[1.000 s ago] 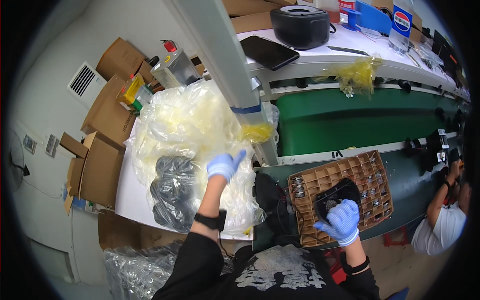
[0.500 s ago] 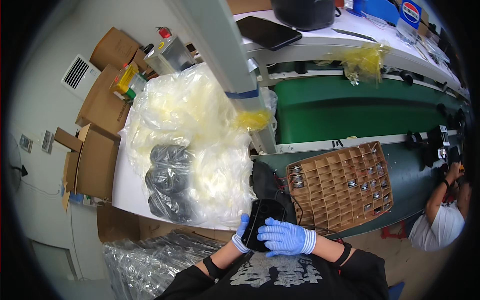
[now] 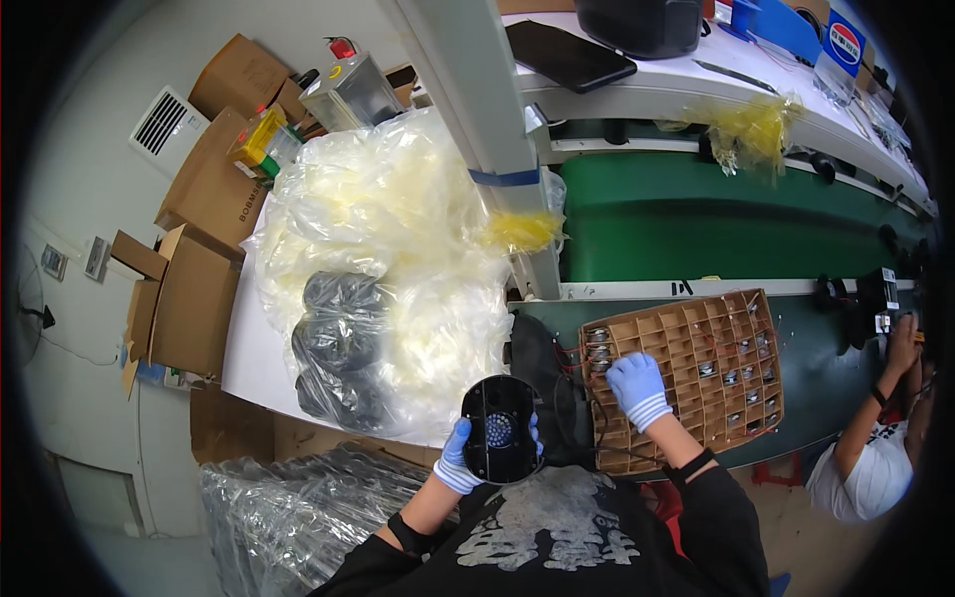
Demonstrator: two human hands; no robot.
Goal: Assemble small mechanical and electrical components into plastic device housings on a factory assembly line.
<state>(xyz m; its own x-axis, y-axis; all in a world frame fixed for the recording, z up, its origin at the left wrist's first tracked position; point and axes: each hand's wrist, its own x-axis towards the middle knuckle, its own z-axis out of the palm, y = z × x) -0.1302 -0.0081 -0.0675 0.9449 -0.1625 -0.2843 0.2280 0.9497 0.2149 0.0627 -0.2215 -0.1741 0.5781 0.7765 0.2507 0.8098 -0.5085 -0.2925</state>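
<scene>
My left hand [image 3: 459, 460], in a blue-striped glove, is closed around a black round plastic housing [image 3: 477, 438]. The housing's hollow side faces up, with a cluster of small light dots or holes [image 3: 499, 430] at its centre. My right hand [image 3: 637, 386], gloved alike, is over the upper left cells of a cardboard divider tray [image 3: 637, 463]. Its fingers are curled downward and pressed together; whatever is under the fingertips is hidden. Beside them, small round metal parts that look like speakers [image 3: 599, 348] sit stacked in a cell, with thin red wires nearby.
Clear plastic bags [image 3: 398, 189] heap on the white table to the left, over black rounded parts [image 3: 343, 333]. A grey post [image 3: 468, 99] rises ahead, beside a green conveyor belt [image 3: 716, 219]. Another person's hand [image 3: 903, 343] works at far right. Open cardboard boxes [image 3: 194, 308] stand far left.
My right hand has left the black housing and moved right, over the tray. The housing in my left hand has turned, so its hollow inside now shows. The view has shifted slightly.
</scene>
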